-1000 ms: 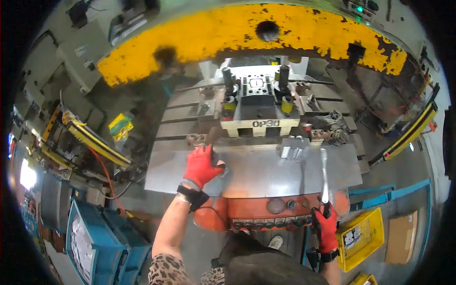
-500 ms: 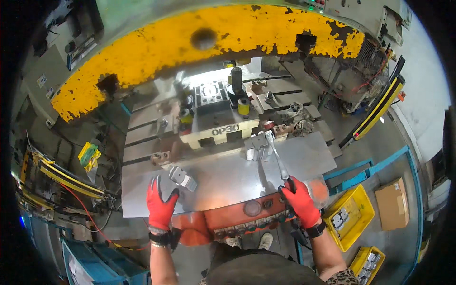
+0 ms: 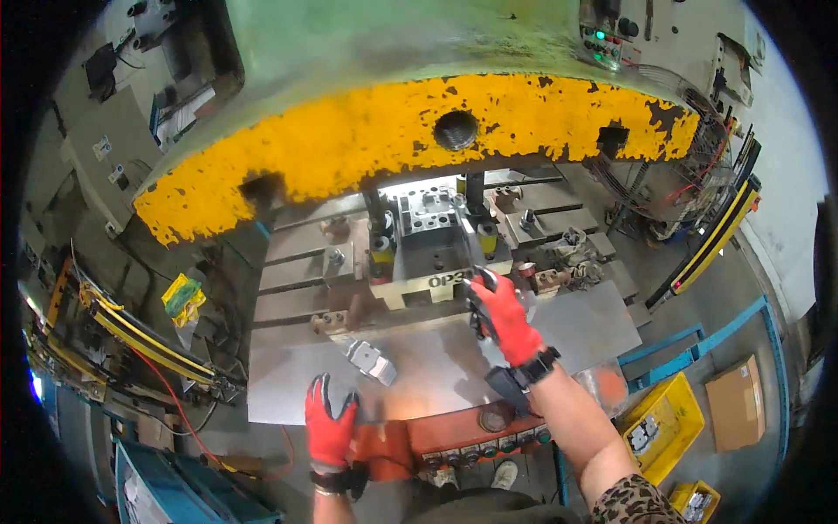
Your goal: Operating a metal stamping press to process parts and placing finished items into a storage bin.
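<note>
My right hand [image 3: 506, 321], in a red glove with dark fingertips, is closed and stretched forward over the steel plate [image 3: 297, 367]. From it a long shiny metal tool [image 3: 469, 234] points into the die [image 3: 408, 293]. The tool's handle is hidden in my fist, and its tip lies close to the die's brightly lit upper face. My left hand [image 3: 332, 430], in a matching glove, is open with thumb and fingers apart by the plate's front edge. Just beyond it a bent grey metal part [image 3: 372, 362] rests on the plate. My right hand and forearm hide part of the plate.
A chipped yellow press beam [image 3: 349, 131] spans above the die. An orange control panel [image 3: 454, 445] with buttons runs along the front. Yellow bins [image 3: 681, 419] of metal parts and a cardboard box [image 3: 735, 404] are at right. Yellow-black guard posts [image 3: 711, 240] flank the press.
My right hand has gone forward from the plate's front edge, bringing the tool to the die. My left hand stays open near the front edge. The view has tilted up, showing more of the press.
</note>
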### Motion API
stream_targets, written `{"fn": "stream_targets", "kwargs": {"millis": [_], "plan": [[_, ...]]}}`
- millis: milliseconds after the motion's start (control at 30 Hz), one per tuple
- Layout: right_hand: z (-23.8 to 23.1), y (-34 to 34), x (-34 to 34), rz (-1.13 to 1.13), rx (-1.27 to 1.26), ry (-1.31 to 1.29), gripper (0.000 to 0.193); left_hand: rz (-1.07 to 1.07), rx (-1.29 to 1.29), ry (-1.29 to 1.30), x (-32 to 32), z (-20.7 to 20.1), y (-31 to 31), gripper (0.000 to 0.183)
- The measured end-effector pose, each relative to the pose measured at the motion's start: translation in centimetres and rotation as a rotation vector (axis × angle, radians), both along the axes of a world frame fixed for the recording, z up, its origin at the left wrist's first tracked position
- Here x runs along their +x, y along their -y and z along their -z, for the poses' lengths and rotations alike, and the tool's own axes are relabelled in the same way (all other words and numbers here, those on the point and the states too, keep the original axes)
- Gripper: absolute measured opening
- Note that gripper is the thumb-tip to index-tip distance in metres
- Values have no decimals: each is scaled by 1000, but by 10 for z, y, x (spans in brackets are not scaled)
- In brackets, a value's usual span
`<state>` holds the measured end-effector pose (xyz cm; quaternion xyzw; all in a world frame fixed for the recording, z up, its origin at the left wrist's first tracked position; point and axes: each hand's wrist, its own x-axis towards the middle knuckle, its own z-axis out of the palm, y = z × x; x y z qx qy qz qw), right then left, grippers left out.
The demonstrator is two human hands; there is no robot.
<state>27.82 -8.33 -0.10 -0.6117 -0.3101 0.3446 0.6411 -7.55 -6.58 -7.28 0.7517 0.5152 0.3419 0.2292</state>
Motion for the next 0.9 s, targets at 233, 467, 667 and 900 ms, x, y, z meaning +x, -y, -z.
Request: {"fn": "stream_targets", "kwargs": {"millis": [233,467,667,900], "plan": [[16,-65,10,34,-100,365,27,-36,0,49,-14,4,4,65],[7,-55,19,30,-131,437,21,-17,-28,58,-21,9,10,69],[0,-57,16,-48,-157,451,26,-8,-28,-6,-14,14,11,69],[-17,-47,15,-28,-463,1112,29,11,-9,6,-5,10,20,67]]}}
